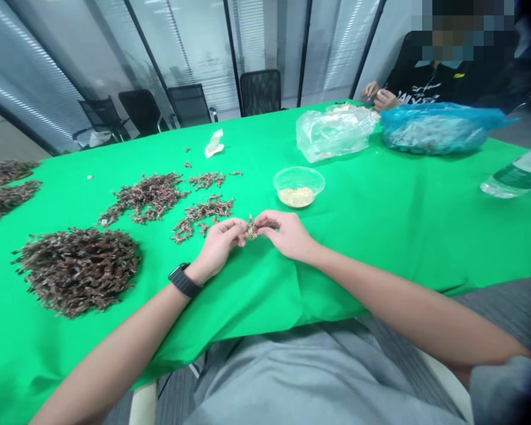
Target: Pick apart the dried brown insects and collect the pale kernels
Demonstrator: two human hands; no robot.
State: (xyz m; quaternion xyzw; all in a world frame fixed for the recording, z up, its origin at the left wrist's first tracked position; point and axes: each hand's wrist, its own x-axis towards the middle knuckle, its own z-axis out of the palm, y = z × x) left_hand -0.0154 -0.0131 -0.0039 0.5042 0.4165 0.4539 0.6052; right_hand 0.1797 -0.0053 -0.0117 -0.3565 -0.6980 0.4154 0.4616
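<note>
My left hand (pixel 219 243) and my right hand (pixel 283 231) meet over the green tablecloth (pixel 380 236), fingers pinched together on a small brownish sprig (pixel 251 230) held between them. A black watch sits on my left wrist. Just beyond my hands stands a clear plastic bowl (pixel 298 185) with pale small grains in its bottom. Loose brown sprigs (pixel 206 211) lie scattered left of the bowl, and a big heap of them (pixel 77 268) rests at my near left.
Another person sits at the far right corner, hands (pixel 377 94) at the table edge. A clear bag (pixel 334 133) and a blue bag (pixel 433 127) lie before them. A plastic bottle (pixel 515 174) lies at right. Empty black chairs (pixel 260 91) stand along the glass wall.
</note>
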